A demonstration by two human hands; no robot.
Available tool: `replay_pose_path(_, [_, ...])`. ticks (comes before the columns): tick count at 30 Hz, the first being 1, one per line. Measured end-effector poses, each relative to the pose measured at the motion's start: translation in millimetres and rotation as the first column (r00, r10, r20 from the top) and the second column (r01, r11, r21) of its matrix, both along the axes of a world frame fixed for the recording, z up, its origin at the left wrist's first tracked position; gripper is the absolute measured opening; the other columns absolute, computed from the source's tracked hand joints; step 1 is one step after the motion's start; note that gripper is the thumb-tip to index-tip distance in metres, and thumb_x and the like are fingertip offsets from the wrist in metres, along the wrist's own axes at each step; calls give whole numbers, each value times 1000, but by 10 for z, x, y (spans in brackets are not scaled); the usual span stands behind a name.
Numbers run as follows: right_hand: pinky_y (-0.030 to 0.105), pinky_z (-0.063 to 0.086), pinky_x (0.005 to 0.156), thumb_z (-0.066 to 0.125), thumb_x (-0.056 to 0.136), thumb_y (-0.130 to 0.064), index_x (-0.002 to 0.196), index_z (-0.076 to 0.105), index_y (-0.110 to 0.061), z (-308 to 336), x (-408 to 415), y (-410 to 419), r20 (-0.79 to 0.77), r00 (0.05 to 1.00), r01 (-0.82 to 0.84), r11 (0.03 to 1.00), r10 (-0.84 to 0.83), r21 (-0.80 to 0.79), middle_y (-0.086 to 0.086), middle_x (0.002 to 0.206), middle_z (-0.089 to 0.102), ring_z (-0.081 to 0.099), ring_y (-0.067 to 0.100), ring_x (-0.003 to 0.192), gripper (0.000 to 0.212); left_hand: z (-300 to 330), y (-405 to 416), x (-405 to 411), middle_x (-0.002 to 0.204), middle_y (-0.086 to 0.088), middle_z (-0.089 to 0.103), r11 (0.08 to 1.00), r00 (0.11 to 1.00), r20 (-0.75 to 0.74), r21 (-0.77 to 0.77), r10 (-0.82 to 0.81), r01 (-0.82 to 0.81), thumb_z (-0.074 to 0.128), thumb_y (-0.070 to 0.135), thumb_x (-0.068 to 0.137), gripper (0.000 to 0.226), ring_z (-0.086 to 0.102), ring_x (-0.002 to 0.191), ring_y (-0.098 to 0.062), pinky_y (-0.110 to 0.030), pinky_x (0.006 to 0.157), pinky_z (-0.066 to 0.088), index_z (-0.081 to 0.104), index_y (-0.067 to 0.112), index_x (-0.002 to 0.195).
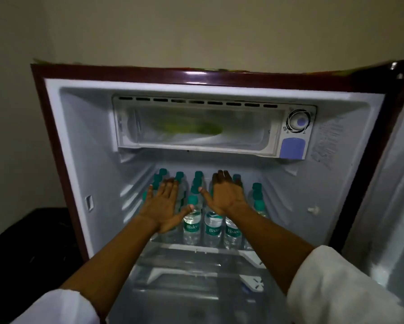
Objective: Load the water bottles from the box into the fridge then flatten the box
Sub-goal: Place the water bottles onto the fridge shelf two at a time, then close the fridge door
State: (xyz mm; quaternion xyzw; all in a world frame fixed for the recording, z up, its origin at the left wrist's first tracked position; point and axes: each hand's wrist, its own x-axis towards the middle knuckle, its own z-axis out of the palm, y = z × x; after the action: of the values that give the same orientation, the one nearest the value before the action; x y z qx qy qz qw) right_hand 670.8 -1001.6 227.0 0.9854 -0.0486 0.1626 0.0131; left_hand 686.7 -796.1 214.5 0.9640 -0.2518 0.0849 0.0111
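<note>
— Where are your hands?

— Both are inside the fridge [56, 141], reaching over the water bottles [191, 226] on its shelf [210, 250]. My left hand [162, 204] is flat, fingers straight and spread, thumb out, palm down over the bottles on the left of the shelf. My right hand [226, 196] is also spread wide, fingers straight, over the caps further back on the shelf. Neither hand grips anything. Whether the palms actually touch the caps, I cannot tell.

— And the bottles?

— Upright, packed in rows across the shelf, green caps up. Three front ones show their labels at the shelf's front edge, between my two forearms.

— What else is in the fridge?

— Above the shelf sits the freezer compartment [196, 127], with something green blurred behind its flap. To the right of that compartment is a round dial [298, 121]. The door [388, 183] stands open on the fridge's right. My white sleeves [336, 288] are pushed up my arms.
</note>
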Motion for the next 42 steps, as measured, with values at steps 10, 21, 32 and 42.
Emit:
replay_pose_path(10, [55,7,121,14,93,-69,156,10,-10,289,-829,155,-243,970,40,985,2,167,13,163,8,7,30,151,86,714,7,-501,162,-10,-11,984,982,-179,154,-57,85,-1,78,79,101,-12,149,-25,-51,120,-1,-8,10,154])
replay_pose_path(21, [48,9,122,16,95,-64,156,5,-8,1523,-2442,556,-364,931,88,945,35,315,11,164,3,-1,26,151,84,1969,263,-2004,161,-12,-14,961,914,-385,183,-125,209,5,71,89,91,-11,149,-26,-44,117,-7,-11,8,152])
replay_pose_path(32, [46,25,119,17,93,-62,154,20,-6,2881,-3754,368,-186,976,-37,925,115,377,13,161,19,17,27,150,84,2933,135,-3002,162,-12,-3,939,903,-339,126,-264,321,7,66,87,90,0,150,-26,-46,121,9,-3,7,154])
replay_pose_path(42, [48,11,120,12,93,-59,154,21,-5,3562,-5073,-684,-159,984,108,982,-83,157,14,161,18,14,28,150,82,3551,-1167,-3929,162,-10,-6,862,839,-226,-7,-494,506,22,57,96,79,-3,150,-24,-44,122,3,-1,9,154])
